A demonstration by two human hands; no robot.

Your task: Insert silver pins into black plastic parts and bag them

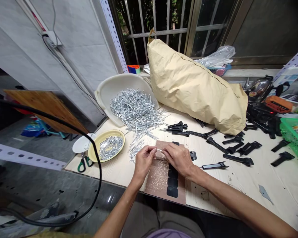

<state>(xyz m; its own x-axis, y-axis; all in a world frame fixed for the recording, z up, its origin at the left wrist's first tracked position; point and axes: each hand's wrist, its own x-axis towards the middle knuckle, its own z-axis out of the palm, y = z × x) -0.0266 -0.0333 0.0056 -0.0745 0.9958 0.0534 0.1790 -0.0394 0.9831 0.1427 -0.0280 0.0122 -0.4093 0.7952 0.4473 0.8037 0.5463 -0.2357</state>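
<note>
Above a brown board [155, 185], my left hand [145, 160] and my right hand [177, 157] meet, fingertips pinched on the two ends of a short, thin metal pin [159, 150]. Both hands are closed. Black square pads [172, 192] lie in a column on the board under my right hand, which hides some of them. Pale crumbs dot the board's surface. Just left of my left hand, small metal pieces [136, 151] are scattered on the table. Beyond my fingers, a heap of metal pins [136, 109] spills out of a white tub [103, 94].
A yellow dish [91, 152] of small metal pieces and green-handled scissors [81, 165] sit at the left edge. Black plastic handles [238, 160] lie on the right. A large paper sack [193, 86] stands behind, a green basket [294, 140] far right. A black cable [99, 172] loops at left.
</note>
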